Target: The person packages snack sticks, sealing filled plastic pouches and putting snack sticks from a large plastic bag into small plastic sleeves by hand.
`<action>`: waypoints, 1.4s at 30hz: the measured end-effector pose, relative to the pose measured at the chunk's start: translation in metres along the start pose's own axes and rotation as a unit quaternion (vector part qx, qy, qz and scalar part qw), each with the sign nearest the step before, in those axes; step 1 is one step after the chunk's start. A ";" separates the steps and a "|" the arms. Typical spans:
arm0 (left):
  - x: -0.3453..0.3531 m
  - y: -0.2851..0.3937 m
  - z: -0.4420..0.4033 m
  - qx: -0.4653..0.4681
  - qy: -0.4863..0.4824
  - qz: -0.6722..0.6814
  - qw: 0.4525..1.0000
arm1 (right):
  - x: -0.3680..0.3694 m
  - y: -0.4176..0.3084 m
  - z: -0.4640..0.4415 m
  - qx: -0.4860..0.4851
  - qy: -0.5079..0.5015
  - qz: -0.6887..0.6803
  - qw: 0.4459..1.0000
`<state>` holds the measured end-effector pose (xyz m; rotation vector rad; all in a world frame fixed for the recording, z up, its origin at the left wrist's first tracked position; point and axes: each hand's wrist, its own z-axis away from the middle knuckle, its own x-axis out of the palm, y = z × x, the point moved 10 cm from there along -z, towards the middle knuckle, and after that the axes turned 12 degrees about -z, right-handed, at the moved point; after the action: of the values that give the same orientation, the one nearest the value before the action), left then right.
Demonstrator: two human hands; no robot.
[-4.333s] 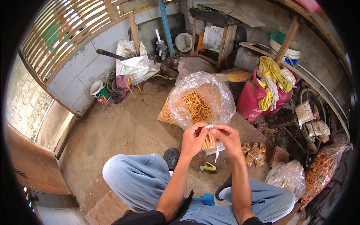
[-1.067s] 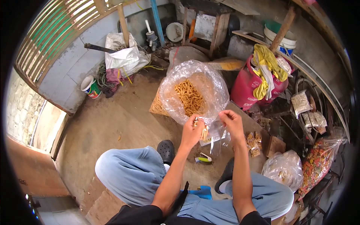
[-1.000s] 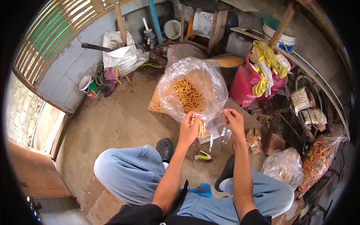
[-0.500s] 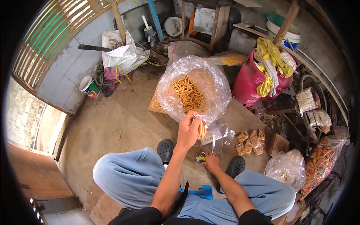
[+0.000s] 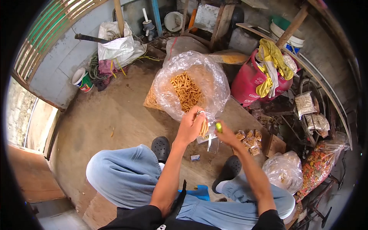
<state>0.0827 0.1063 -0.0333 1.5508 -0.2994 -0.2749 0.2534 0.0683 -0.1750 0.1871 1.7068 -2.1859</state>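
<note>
Tool (image 5: 219,127), green and stapler-like though blurred, is now off the floor (image 5: 126,119) and in the right hand (image 5: 227,135), whose grip clasps it; both hands are thus occupied. At nine o'clock from it, slightly apart, the left hand (image 5: 190,125) pinches the snack packet (image 5: 204,129). From there, an open bag (image 5: 216,74) stands about twelve, filled packets (image 5: 253,145) between three and four, a small box (image 5: 195,157) near six.

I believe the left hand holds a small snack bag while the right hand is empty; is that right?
Not quite: the head view shows the right hand holding a blurred green tool. The left hand does hold the small snack bag.
</note>
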 end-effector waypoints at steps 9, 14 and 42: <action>0.001 0.019 0.008 0.066 -0.009 -0.119 0.991 | -0.049 -0.203 0.056 -0.111 -0.083 0.103 0.985; 0.001 0.049 0.024 0.082 -0.003 -0.213 0.974 | -0.033 -0.227 0.070 -0.155 -0.094 0.193 0.964; 0.032 0.068 0.039 0.154 -0.067 -0.251 0.953 | -0.017 -0.227 0.077 -0.171 -0.106 0.288 0.936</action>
<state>0.0977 0.0592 0.0350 1.9094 -0.0463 -0.7643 0.1966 0.0445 0.0572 0.3014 1.6191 -1.4146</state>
